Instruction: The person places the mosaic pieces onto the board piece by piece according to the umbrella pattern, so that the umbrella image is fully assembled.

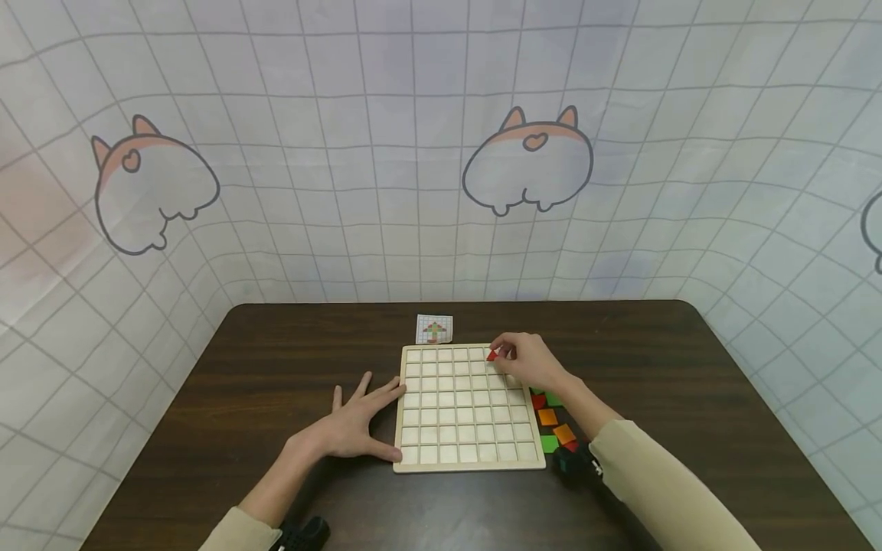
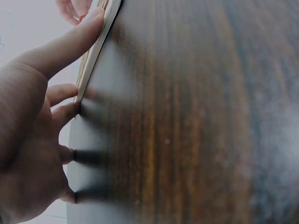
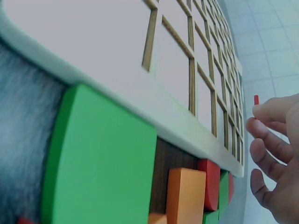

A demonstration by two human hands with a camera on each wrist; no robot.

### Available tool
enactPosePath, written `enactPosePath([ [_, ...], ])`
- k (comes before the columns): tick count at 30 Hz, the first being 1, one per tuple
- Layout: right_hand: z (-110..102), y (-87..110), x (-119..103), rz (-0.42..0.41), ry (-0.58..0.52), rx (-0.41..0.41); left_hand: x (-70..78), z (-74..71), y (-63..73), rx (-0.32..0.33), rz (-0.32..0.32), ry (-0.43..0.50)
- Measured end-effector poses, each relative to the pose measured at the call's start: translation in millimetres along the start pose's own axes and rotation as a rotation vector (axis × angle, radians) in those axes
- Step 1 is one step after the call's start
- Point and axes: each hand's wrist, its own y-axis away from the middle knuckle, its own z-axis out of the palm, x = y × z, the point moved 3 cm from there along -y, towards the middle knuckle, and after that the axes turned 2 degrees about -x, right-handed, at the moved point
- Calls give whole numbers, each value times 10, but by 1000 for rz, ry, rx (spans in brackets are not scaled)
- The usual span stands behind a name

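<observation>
A pale wooden grid board (image 1: 468, 467) lies flat on the dark table, its square cells bare. My left hand (image 1: 351, 425) spreads its fingers along the board's left side, thumb and fingertips at the edge; the left wrist view shows the thumb (image 2: 70, 46) against the rim. Over the far right corner of the board, my right hand (image 1: 527, 360) pinches a small red triangular tile (image 1: 492, 355) between thumb and forefinger. In the right wrist view that tile (image 3: 256, 100) appears as a thin red edge above the fingertips.
Green, orange and red tiles, among them an orange one (image 1: 547, 417) and a green one (image 1: 549, 444), lie along the board's right side, partly under my right forearm. A small pattern card (image 1: 434, 329) lies beyond the board. A patterned white curtain (image 1: 344, 252) surrounds the table.
</observation>
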Motion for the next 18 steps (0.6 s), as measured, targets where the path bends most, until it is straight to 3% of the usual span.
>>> enactPosePath([
  [10,77,-107,-49,-33,-31,-8,11,-8,-3,-1,-4,11],
  [18,160,-176,-108,0,-54,-22,17,5,8,3,-7,14],
])
